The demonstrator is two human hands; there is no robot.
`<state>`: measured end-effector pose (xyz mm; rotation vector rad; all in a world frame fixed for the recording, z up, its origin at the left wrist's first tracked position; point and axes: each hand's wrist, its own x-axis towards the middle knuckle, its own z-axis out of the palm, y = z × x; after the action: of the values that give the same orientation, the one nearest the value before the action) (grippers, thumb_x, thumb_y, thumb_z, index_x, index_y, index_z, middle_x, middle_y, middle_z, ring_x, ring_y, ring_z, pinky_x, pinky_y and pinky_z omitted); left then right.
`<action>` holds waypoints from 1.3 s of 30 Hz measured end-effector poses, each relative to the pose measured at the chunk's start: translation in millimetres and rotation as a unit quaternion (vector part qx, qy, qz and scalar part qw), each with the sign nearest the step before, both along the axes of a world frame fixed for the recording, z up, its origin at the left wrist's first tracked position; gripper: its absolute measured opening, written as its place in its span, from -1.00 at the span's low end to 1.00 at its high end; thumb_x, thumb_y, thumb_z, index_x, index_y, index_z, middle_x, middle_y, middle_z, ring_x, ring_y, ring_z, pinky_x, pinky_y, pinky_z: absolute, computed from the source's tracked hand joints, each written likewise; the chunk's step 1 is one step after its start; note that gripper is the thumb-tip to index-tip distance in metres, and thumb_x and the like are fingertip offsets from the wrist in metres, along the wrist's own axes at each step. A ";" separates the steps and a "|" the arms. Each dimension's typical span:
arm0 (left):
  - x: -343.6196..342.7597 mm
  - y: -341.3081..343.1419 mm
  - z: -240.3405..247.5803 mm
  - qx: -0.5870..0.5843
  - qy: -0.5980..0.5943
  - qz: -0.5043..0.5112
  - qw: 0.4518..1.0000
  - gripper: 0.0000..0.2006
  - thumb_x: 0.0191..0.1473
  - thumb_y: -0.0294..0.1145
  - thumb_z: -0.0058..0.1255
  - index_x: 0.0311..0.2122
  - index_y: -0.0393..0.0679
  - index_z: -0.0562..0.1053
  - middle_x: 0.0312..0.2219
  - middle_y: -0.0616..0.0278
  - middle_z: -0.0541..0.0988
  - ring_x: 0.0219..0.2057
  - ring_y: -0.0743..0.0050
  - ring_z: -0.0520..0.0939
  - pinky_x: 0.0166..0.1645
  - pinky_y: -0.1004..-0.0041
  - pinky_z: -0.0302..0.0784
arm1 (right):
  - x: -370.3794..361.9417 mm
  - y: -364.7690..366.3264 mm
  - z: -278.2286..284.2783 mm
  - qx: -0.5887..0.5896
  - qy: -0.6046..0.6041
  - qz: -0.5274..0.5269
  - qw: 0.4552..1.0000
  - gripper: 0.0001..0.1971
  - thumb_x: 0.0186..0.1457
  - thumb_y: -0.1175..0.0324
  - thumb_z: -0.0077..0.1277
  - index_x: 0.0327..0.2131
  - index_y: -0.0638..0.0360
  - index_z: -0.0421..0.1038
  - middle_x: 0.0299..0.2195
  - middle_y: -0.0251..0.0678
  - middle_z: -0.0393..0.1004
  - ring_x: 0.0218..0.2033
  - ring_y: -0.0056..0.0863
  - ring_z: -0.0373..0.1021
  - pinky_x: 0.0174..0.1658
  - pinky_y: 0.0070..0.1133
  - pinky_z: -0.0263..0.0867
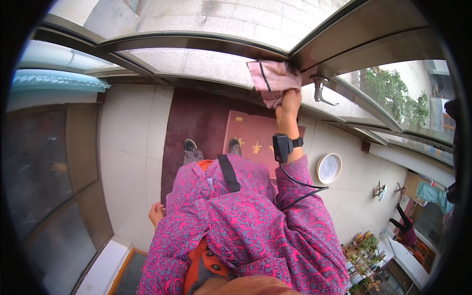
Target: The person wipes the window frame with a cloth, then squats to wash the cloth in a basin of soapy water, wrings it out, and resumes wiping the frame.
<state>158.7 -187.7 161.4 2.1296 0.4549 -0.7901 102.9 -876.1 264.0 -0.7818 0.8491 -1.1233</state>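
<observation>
My right hand [290,102] is stretched forward and closed on a pink cloth [275,81] with a dark stripe. It presses the cloth to the lower glass of a metal-framed door, close to the corner of the frame [246,46]. Just right of the cloth is a metal door handle [322,91]. A black device is strapped to my right wrist, and its cable runs back along the patterned sleeve. My left hand [157,213] hangs low at my side, its fingers loosely bent and apart, holding nothing.
I stand on a dark red mat [189,118] with a lighter red panel. A round pale basin [329,168] sits on the tiled floor at right. Potted plants [364,260] and a small stool [378,190] are farther right. A dark-paned cabinet [81,167] stands left.
</observation>
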 end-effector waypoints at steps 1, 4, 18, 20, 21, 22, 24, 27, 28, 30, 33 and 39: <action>-0.2 -2.3 -1.0 0.003 -0.005 -0.004 1.000 -0.82 0.29 -0.52 -0.12 -0.08 -0.21 0.51 -0.35 0.31 0.59 -0.44 0.66 0.55 -0.35 0.61 0.47 | 3.2 -0.3 -4.8 0.062 0.019 0.007 0.998 -0.76 0.27 0.53 -0.19 -0.06 0.23 0.43 -0.14 -0.30 0.53 -0.13 -0.51 0.47 -0.07 -0.55 0.42; -4.3 -4.5 0.0 0.020 -0.021 -0.018 0.999 -0.81 0.29 -0.52 -0.12 -0.06 -0.22 0.50 -0.35 0.30 0.59 -0.45 0.66 0.54 -0.35 0.60 0.47 | 9.6 -3.2 -6.4 0.075 -0.017 0.110 0.991 -0.73 0.32 0.46 -0.29 -0.06 0.28 0.40 -0.10 -0.24 0.51 -0.10 -0.42 0.47 -0.04 -0.51 0.43; -39.5 53.8 -53.8 -0.008 -0.020 -0.026 0.999 -0.79 0.24 -0.58 -0.10 -0.08 -0.25 0.51 -0.42 0.27 0.60 -0.45 0.64 0.52 -0.33 0.58 0.45 | 12.4 0.2 17.4 0.082 -0.033 0.097 0.991 -0.70 0.39 0.31 -0.31 0.02 0.17 0.36 -0.02 -0.21 0.49 -0.02 -0.34 0.48 0.06 -0.43 0.44; -40.0 59.9 -58.0 -0.021 -0.016 -0.022 0.999 -0.79 0.23 -0.59 -0.11 -0.07 -0.26 0.51 -0.42 0.27 0.60 -0.43 0.64 0.52 -0.31 0.59 0.46 | 3.8 -5.4 18.5 0.125 -0.078 0.107 0.983 -0.69 0.41 0.29 -0.35 0.02 0.18 0.36 -0.02 -0.20 0.49 0.00 -0.32 0.46 0.09 -0.41 0.43; -40.1 60.7 -59.6 -0.023 -0.011 -0.021 0.999 -0.78 0.23 -0.59 -0.11 -0.07 -0.26 0.51 -0.42 0.27 0.60 -0.43 0.63 0.52 -0.30 0.59 0.46 | -1.5 -10.3 25.8 0.140 -0.095 0.103 0.980 -0.68 0.41 0.27 -0.37 0.02 0.18 0.36 -0.02 -0.20 0.49 0.01 -0.31 0.46 0.10 -0.40 0.42; -39.9 61.5 -60.2 -0.017 0.000 -0.020 1.000 -0.78 0.23 -0.60 -0.11 -0.07 -0.26 0.51 -0.42 0.27 0.60 -0.42 0.63 0.52 -0.29 0.59 0.45 | -4.7 -13.6 36.5 0.113 -0.080 0.101 0.985 -0.50 0.40 -0.06 -0.41 0.13 0.09 0.27 0.11 -0.15 0.40 0.06 -0.12 0.43 0.12 -0.26 0.44; -39.8 59.3 -62.2 -0.018 0.004 -0.017 1.000 -0.78 0.22 -0.60 -0.11 -0.07 -0.27 0.51 -0.40 0.26 0.60 -0.39 0.61 0.53 -0.26 0.58 0.46 | -22.3 -21.1 74.7 0.036 -0.110 0.087 0.989 -0.52 0.40 0.00 -0.37 0.10 0.16 0.29 0.09 -0.13 0.41 0.10 -0.21 0.39 0.15 -0.29 0.39; -40.6 51.6 -66.4 0.006 -0.025 -0.047 0.999 -0.79 0.21 -0.60 -0.10 -0.09 -0.29 0.52 -0.37 0.25 0.61 -0.34 0.56 0.56 -0.20 0.54 0.49 | -44.2 -31.2 142.1 -0.079 -0.099 0.104 0.987 -0.54 0.39 0.05 -0.30 0.11 0.20 0.29 0.07 -0.12 0.41 0.08 -0.25 0.41 0.14 -0.34 0.40; -40.3 48.1 -68.3 0.042 -0.040 -0.079 0.995 -0.79 0.20 -0.60 -0.09 -0.11 -0.29 0.53 -0.36 0.25 0.61 -0.33 0.55 0.57 -0.18 0.53 0.50 | -52.7 -38.0 164.9 -0.123 -0.156 0.147 0.969 -0.51 0.38 0.03 -0.28 0.13 0.22 0.26 0.09 -0.11 0.40 0.09 -0.23 0.40 0.14 -0.33 0.40; -36.8 42.4 -69.1 0.051 -0.046 -0.097 0.993 -0.80 0.19 -0.59 -0.07 -0.13 -0.30 0.54 -0.34 0.25 0.61 -0.30 0.52 0.58 -0.14 0.50 0.51 | -69.8 -51.0 206.5 -0.147 -0.241 0.204 0.937 -0.47 0.36 0.01 -0.24 0.16 0.26 0.22 0.11 -0.09 0.37 0.11 -0.21 0.39 0.15 -0.31 0.40; -26.7 34.3 -67.3 -0.013 -0.045 -0.079 0.996 -0.81 0.17 -0.58 -0.05 -0.15 -0.30 0.55 -0.32 0.27 0.62 -0.28 0.51 0.58 -0.10 0.49 0.51 | -73.9 -60.3 225.4 -0.344 -0.045 -0.001 0.938 -0.46 0.35 0.06 -0.23 0.21 0.29 0.17 0.14 -0.05 0.34 0.13 -0.20 0.37 0.14 -0.26 0.41; -26.1 26.6 -66.9 -0.024 -0.067 -0.082 0.994 -0.82 0.17 -0.56 -0.06 -0.16 -0.29 0.55 -0.35 0.26 0.61 -0.29 0.53 0.57 -0.12 0.50 0.50 | -51.9 -50.9 152.9 -0.390 -0.071 0.012 0.918 -0.46 0.32 0.19 -0.24 0.23 0.38 0.14 0.14 -0.04 0.34 0.03 -0.28 0.43 0.10 -0.38 0.47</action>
<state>132.6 -161.1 94.5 2.1785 0.1900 -0.7364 51.0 -927.0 416.9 -1.3364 0.2359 -1.4942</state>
